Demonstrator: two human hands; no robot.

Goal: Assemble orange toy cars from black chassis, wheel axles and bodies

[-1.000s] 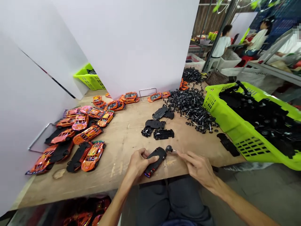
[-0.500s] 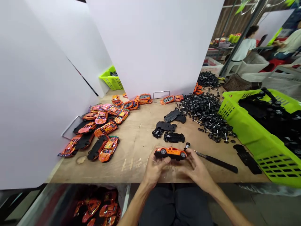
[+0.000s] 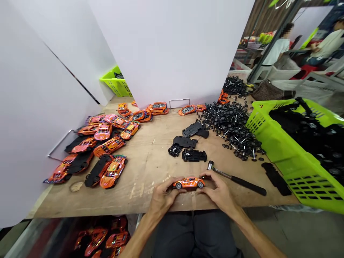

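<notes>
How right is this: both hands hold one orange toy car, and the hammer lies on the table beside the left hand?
Not quite: the hammer lies beside the right hand, not the left hand. The head view shows it. The rest stands: both hands hold one orange toy car, with the hammer on the table.

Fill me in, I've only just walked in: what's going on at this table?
A person holds an orange toy car upright by its ends, left hand at one, right hand at the other, near the front edge of the table. A hammer lies just beyond the right hand. Black car bases lie past the car, with a heap of wheels and axles behind them. Piled cars sit to the left.
</notes>
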